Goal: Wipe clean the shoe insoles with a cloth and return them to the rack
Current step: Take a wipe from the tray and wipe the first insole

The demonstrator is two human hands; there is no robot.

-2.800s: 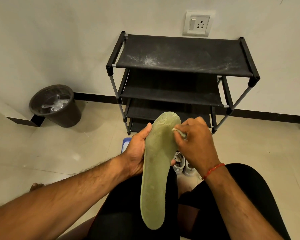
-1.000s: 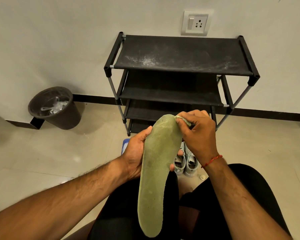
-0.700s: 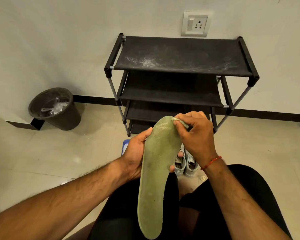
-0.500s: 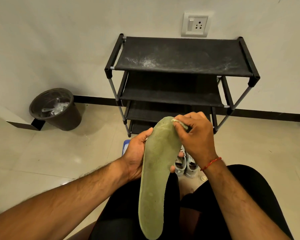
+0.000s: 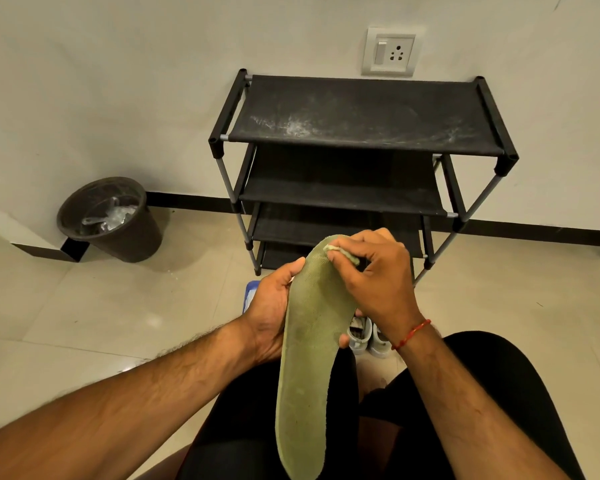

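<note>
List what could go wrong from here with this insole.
1. The left hand grips the insole only near its toe half; the long heel end hangs free over the lap, so hard rubbing may bend it or let it slip.
2. The cloth is a small wad pinched in the right hand, working only the toe tip; the lower part could be missed.
3. The rack has a dusty top shelf, which could dirty a clean insole again.
</note>
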